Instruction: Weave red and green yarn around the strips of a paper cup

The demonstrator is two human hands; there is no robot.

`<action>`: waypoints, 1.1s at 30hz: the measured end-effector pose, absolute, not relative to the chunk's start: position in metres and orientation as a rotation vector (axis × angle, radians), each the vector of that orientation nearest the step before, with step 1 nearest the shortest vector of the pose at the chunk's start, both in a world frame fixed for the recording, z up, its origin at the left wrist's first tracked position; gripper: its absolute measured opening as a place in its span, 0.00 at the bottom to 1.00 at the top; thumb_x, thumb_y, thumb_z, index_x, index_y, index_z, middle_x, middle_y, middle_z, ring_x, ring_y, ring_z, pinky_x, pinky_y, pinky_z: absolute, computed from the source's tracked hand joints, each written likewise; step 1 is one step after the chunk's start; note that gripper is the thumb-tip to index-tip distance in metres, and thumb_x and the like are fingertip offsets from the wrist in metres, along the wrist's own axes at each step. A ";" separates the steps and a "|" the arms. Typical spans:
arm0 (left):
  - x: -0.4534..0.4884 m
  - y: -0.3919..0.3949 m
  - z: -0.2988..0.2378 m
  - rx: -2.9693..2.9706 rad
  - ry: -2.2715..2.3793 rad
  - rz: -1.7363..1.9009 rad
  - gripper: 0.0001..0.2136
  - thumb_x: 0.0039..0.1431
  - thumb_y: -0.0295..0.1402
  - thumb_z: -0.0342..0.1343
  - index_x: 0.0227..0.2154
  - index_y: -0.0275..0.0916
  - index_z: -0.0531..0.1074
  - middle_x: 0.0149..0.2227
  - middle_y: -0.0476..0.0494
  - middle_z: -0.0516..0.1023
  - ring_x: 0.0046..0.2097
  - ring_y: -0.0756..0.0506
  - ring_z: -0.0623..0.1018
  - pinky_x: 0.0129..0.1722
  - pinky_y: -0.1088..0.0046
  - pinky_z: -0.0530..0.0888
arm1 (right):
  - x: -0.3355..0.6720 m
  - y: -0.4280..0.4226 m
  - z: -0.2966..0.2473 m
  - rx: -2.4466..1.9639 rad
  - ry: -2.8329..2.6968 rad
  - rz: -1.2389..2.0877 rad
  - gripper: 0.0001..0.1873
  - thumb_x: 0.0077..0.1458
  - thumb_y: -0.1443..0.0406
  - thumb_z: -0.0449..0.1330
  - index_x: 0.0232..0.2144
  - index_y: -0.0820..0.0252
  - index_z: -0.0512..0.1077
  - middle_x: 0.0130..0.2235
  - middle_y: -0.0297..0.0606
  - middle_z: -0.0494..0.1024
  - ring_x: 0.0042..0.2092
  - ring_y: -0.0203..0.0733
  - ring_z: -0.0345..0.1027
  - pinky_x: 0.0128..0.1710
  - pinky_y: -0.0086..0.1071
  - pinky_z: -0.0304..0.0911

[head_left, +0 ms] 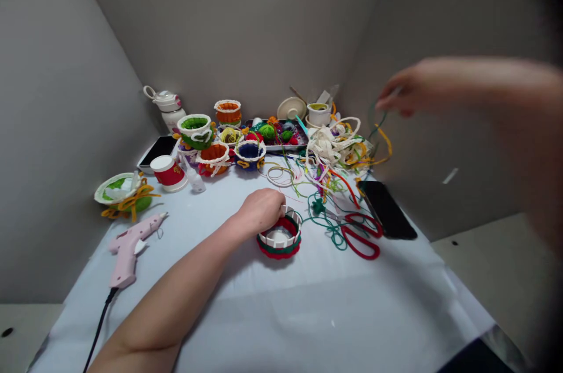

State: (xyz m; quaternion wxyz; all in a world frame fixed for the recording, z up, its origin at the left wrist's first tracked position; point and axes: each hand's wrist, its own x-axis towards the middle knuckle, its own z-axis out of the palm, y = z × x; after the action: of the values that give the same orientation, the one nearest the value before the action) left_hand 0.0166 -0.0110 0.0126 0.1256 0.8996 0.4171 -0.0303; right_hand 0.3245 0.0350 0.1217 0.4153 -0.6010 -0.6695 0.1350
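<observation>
My left hand is closed on the far left rim of a small white-slatted basket woven with red and green yarn, which stands upright on the table. Raised at the upper right, my right hand is slightly smeared by motion, its fingers pinched on a dark green strand of yarn. Beside the basket lies a loose tangle of green yarn. Red-handled scissors rest against that tangle, their blades partly covered by it.
A black phone lies right of the scissors. A pink glue gun with a cord is at the left. Behind stand several finished yarn baskets, a glue bottle, a white flask, a tray of yarn balls and heaped white cord.
</observation>
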 end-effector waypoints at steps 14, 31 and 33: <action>0.017 -0.009 0.012 2.600 1.221 -0.101 0.12 0.58 0.31 0.50 0.32 0.36 0.78 0.35 0.35 0.81 0.38 0.41 0.78 0.34 0.69 0.66 | 0.262 -0.025 0.006 -1.869 -2.723 0.576 0.12 0.50 0.65 0.61 0.39 0.57 0.73 0.40 0.42 0.78 0.41 0.46 0.71 0.35 0.32 0.60; 0.016 -0.009 0.015 2.606 1.206 -0.097 0.11 0.54 0.28 0.50 0.32 0.36 0.80 0.35 0.35 0.82 0.38 0.39 0.79 0.35 0.67 0.70 | 0.137 0.116 0.069 -1.476 -1.621 1.296 0.13 0.48 0.69 0.68 0.30 0.56 0.65 0.18 0.27 0.66 0.18 0.28 0.53 0.15 0.24 0.45; 0.016 -0.010 0.016 2.598 1.200 -0.113 0.11 0.54 0.28 0.51 0.32 0.36 0.79 0.35 0.34 0.82 0.38 0.38 0.80 0.34 0.67 0.71 | 0.126 0.132 0.077 -1.468 -1.678 1.200 0.13 0.48 0.71 0.68 0.27 0.57 0.65 0.17 0.27 0.65 0.17 0.28 0.52 0.15 0.24 0.44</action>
State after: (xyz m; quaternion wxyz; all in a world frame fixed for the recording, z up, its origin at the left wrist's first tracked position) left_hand 0.0161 -0.0100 0.0160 0.1385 0.8984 0.4149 -0.0392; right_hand 0.1259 0.1321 0.0765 0.3001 -0.5529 -0.6323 0.4522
